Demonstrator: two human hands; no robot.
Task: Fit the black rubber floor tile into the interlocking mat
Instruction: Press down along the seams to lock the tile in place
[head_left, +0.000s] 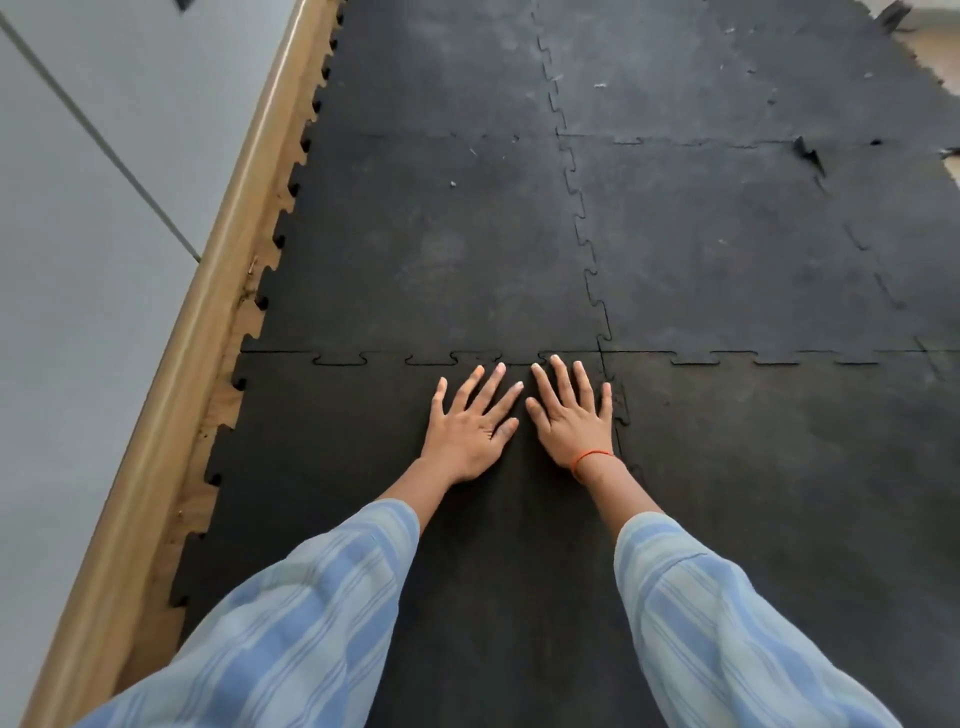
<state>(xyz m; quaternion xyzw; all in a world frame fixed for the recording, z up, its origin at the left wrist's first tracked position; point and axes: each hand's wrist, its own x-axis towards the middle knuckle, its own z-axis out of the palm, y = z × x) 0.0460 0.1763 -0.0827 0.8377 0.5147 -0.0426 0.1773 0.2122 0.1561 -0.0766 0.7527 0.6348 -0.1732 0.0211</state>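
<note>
The black rubber floor tile (332, 457) lies flat at the near left of the interlocking mat (436, 244). Its toothed far edge meets the tile beyond along a seam (343, 358), and its right edge meets the neighbouring tile (779, 467). My left hand (470, 418) rests palm down on the tile, fingers spread, fingertips just short of the far seam. Beside it my right hand (571, 415) presses flat too, fingers apart, close to the tile's far right corner. An orange thread circles the right wrist. Neither hand holds anything.
A wooden skirting strip (171, 374) runs along the mat's toothed left edge, with a grey wall (78, 260) behind it. Bare floor shows at the far right corner (935, 47). A small flap of rubber (808, 153) sticks up at a far seam.
</note>
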